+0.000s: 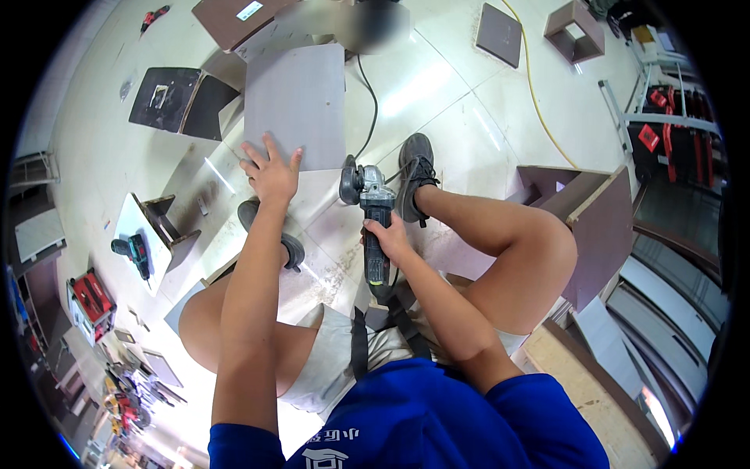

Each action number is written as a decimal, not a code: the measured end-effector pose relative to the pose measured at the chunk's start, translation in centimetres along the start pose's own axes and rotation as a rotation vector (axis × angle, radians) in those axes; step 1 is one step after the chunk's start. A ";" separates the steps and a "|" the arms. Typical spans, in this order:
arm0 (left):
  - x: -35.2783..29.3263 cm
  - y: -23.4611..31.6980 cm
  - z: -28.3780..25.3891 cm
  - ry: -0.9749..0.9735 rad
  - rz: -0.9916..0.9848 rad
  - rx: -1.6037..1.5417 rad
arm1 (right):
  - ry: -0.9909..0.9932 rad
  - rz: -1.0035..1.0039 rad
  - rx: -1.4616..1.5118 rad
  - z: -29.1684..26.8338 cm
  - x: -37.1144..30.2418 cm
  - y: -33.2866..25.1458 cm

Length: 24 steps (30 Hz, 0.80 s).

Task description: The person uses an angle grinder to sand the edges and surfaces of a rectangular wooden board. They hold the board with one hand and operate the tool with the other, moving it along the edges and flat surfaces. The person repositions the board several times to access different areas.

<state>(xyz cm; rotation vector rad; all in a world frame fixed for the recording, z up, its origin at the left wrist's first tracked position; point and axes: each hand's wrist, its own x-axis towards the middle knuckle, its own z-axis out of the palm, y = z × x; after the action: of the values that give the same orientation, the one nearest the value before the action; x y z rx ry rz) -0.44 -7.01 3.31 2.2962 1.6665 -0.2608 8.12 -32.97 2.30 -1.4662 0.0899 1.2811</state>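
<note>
My right hand (388,236) is wrapped round the dark body of an angle grinder (376,205), which points away from me. Its metal gear head and round dark guard sit close to the near right corner of a flat grey board (295,102); whether they touch I cannot tell. On that board's near left part rests my left hand (271,170), fingers spread, holding nothing. A black cord (375,100) runs beyond the grinder. The board's far end lies by a brown box-like piece (242,19).
Left on the floor are a dark open box (183,102) and a white-topped piece bearing a green drill (139,255). A brown panel (498,35), a square frame (576,33) and a yellow cable (539,105) lie far right. A brown cabinet piece (590,227) stands beside my right knee.
</note>
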 end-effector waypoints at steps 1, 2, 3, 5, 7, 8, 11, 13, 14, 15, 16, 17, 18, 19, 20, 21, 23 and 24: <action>0.0 0.0 0.0 0.000 0.001 -0.002 | -0.007 -0.015 0.002 -0.2 0.0 -0.2; -0.1 0.0 -0.1 0.001 0.004 -0.003 | 0.009 -0.026 -0.025 -0.1 0.1 -0.2; -0.1 0.1 -0.1 0.001 0.007 -0.004 | 0.025 -0.037 -0.052 0.2 0.2 -0.1; -0.2 0.0 -0.3 0.004 0.010 -0.019 | 0.057 -0.062 -0.074 0.6 0.6 -0.1; -0.3 0.0 -0.3 0.008 0.012 -0.028 | 0.062 -0.066 -0.067 0.7 1.1 -0.3; -0.2 -0.1 -0.3 0.011 0.013 -0.030 | 0.064 -0.067 -0.062 0.8 1.3 -0.5; -0.3 0.1 -0.2 0.016 0.014 -0.024 | 0.054 -0.095 -0.072 0.8 2.6 -1.3; -0.3 0.2 -0.1 0.015 0.011 -0.017 | 0.041 -0.114 -0.066 0.8 3.4 -2.2; -0.3 0.1 -0.2 0.013 0.008 -0.014 | 0.031 -0.118 -0.063 0.8 3.8 -2.8; -0.3 0.0 -0.2 0.012 0.004 -0.011 | 0.021 -0.123 -0.060 0.8 4.2 -3.3; -0.2 -0.1 0.0 0.023 0.009 -0.013 | 0.019 -0.117 -0.070 0.6 4.8 -3.7; -0.1 -0.2 0.2 0.035 0.013 -0.015 | 0.018 -0.110 -0.081 0.4 5.5 -4.2; -0.1 -0.2 0.4 0.047 0.017 -0.016 | 0.015 -0.104 -0.092 0.2 6.0 -4.5; -0.2 -0.1 0.4 0.047 0.019 -0.015 | 0.019 -0.095 -0.120 0.1 6.0 -5.0; -0.3 0.1 0.2 0.048 0.021 -0.014 | 0.015 -0.119 -0.155 -0.4 6.4 -5.2; -0.2 0.3 0.2 0.048 0.022 -0.012 | 0.011 -0.143 -0.190 -0.9 6.8 -5.3; -0.2 0.0 0.6 0.070 0.032 -0.018 | 0.003 -0.164 -0.205 -1.0 7.0 -5.3; -0.2 -0.1 0.8 0.081 0.036 -0.021 | 0.001 -0.169 -0.188 -1.1 7.4 -5.6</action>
<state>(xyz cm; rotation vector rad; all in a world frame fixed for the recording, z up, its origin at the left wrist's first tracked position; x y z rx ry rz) -0.61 -7.41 2.57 2.3474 1.6557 -0.1438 15.49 -27.56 0.35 -1.5986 -0.1548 1.1753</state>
